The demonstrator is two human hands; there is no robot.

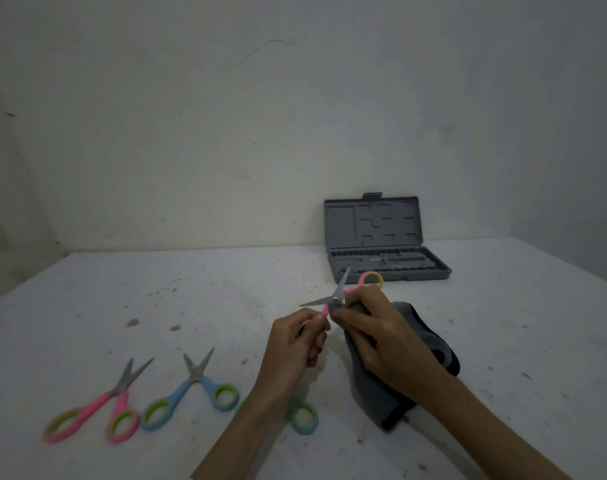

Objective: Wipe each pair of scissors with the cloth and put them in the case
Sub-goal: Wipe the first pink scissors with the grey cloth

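My left hand (300,341) grips one handle of a pink pair of scissors (333,299), whose blades are spread open above the table. My right hand (371,327) holds a dark grey cloth (423,344) and presses it against the scissors near the pivot. The other pink handle ring (373,279) sticks up behind my right hand. An open grey case (385,251) stands at the back, its lid upright. On the table to the left lie a pink pair of scissors (98,407) and a blue pair (188,389). A third blue pair (302,417) is mostly hidden under my left forearm.
The white table top (226,299) is speckled with dirt. A white wall rises behind the case. The table's left side runs into a corner at the back left.
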